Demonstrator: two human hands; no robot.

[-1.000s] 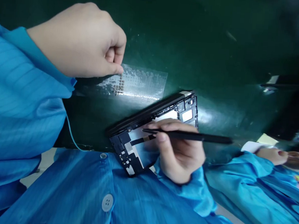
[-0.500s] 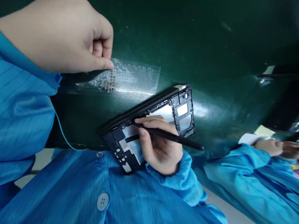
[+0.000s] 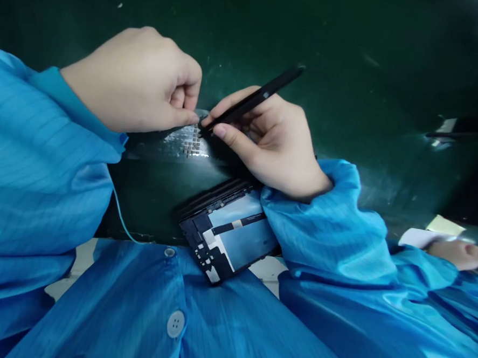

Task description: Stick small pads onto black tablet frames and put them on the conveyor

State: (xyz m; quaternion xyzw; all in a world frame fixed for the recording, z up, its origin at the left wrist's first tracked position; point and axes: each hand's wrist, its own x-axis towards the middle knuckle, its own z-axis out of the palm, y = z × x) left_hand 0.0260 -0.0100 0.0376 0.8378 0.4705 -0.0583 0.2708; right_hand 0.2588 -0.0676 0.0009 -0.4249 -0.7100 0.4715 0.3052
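My left hand point(image 3: 147, 84) pinches the upper edge of a clear film sheet point(image 3: 172, 137) between thumb and forefinger. Rows of small brownish square pads point(image 3: 191, 147) sit on that sheet. Slim black tweezers point(image 3: 251, 104) are gripped in my right hand point(image 3: 280, 138), their tip down by the pads, close to my left fingertips. Whether the tip holds a pad is too small to tell. Below lies an opened phone-like device point(image 3: 235, 233), tilted, with black frame, silvery inner panel and a dark ribbon strip. My right sleeve covers its right end.
A dark green tabletop point(image 3: 352, 56) spreads under everything. At the right, another person's hand point(image 3: 455, 254) rests near white and yellow paper pieces point(image 3: 442, 226). A dark object with a shiny end point(image 3: 444, 132) lies at the far right. A thin blue cord point(image 3: 119, 209) hangs from my left sleeve.
My right hand has moved from the device up and away to the film sheet, carrying the tweezers. My left hand still pinches the sheet. The whole view has shifted slightly.
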